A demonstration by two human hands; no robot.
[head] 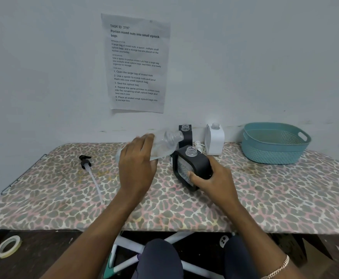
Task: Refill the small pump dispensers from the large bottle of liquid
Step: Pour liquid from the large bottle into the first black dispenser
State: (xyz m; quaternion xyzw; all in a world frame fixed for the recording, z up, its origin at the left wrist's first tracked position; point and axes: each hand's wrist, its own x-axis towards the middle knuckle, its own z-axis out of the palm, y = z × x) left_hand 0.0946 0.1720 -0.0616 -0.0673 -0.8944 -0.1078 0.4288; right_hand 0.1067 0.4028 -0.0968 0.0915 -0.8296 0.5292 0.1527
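A person's left hand (137, 166) wraps its fingers around a clear large bottle (164, 143), tipped so its open neck points toward a black dispenser (194, 164). The right hand (210, 182) grips that dispenser on the patterned worktop (265, 188), apparently steadying it for pouring. Its pump (85, 161) lies well apart to the left.

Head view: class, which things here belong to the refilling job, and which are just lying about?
Belong: clear bottle in left hand; black dispenser in right hand; rear black dispenser; white dispenser; loose pump.
Lying about: teal basket; tape roll; wall sheet about nuts.
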